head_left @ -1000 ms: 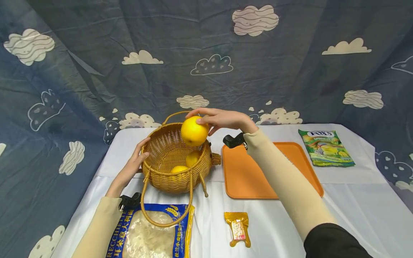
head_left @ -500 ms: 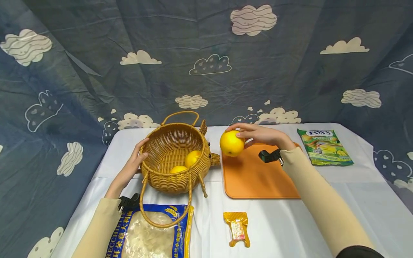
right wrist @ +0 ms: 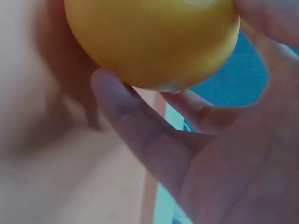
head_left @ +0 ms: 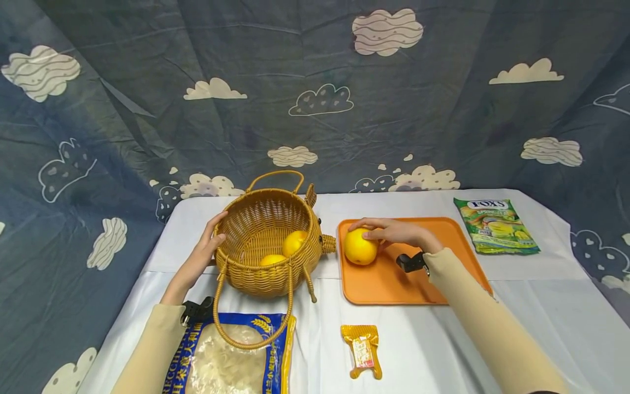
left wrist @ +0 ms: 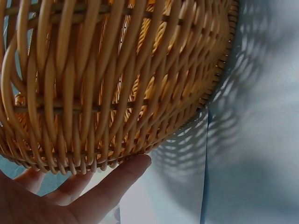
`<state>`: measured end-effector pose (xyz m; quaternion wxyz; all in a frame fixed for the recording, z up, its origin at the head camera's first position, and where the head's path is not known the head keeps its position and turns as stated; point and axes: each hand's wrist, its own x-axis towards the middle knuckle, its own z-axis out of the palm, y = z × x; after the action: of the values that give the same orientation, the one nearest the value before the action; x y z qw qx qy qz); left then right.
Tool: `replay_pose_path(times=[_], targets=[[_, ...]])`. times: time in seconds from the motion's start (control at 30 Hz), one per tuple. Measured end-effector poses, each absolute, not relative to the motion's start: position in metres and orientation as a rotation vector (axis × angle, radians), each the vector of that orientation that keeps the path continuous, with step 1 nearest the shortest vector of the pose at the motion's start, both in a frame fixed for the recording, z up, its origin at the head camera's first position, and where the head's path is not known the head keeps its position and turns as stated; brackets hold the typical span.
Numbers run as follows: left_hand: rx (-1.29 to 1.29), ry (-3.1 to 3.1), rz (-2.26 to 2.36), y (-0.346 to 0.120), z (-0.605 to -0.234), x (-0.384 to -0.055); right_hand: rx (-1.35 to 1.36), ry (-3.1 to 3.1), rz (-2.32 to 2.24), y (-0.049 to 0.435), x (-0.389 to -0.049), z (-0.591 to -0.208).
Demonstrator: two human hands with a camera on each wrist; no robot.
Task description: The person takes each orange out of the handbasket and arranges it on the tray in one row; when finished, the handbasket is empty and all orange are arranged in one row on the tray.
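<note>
My right hand (head_left: 394, 232) grips a round yellow fruit (head_left: 361, 249) low over the left part of an orange tray (head_left: 418, 290). In the right wrist view the smooth fruit (right wrist: 154, 42) sits between the thumb and curled fingers. My left hand (head_left: 199, 257) touches the left side of a wicker basket (head_left: 268, 279) shaped like an animal, its snout toward the tray. Seen from the left wrist, straight fingers lie against the woven wall (left wrist: 107, 93). Inside the basket rest two more yellow fruits, one (head_left: 295, 242) near the right wall, the other (head_left: 272, 260) at the front.
A blue pasta bag (head_left: 226, 355) lies in front of the basket, partly under its hanging front handle (head_left: 253, 346). A small golden packet (head_left: 362, 350) is before the tray. At the back right lies a green candy bag (head_left: 497, 225). A cloud-patterned curtain (head_left: 320, 54) closes off the back.
The yellow fruit in my right hand has moved from above the basket's right rim to the right, then down to the tray. My left hand has stayed at the basket.
</note>
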<state>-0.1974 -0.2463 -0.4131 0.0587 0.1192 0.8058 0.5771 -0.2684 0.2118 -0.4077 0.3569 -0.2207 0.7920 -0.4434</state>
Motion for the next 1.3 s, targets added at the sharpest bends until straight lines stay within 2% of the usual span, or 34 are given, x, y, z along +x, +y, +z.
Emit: replay_pose_path(times=[0.37,0.8,1.03,1.3], targets=[[0.374,2.462,1.737,-0.248,-0.416,-0.199,-0.476,2.066,-1.142,0.21,-0.266,-0.411],[0.372,2.466,1.74,-0.247,-0.416,-0.199,-0.658,2.249,-1.26,0.204,-0.276,-0.391],[0.371,2.463,1.739,-0.247,-0.417,-0.201,-0.78,2.235,-1.366,0.175,-0.281,-0.359],[0.368,2.466,1.745,-0.248,-0.418,-0.201,-0.967,2.078,-1.376,0.115,-0.293,-0.323]])
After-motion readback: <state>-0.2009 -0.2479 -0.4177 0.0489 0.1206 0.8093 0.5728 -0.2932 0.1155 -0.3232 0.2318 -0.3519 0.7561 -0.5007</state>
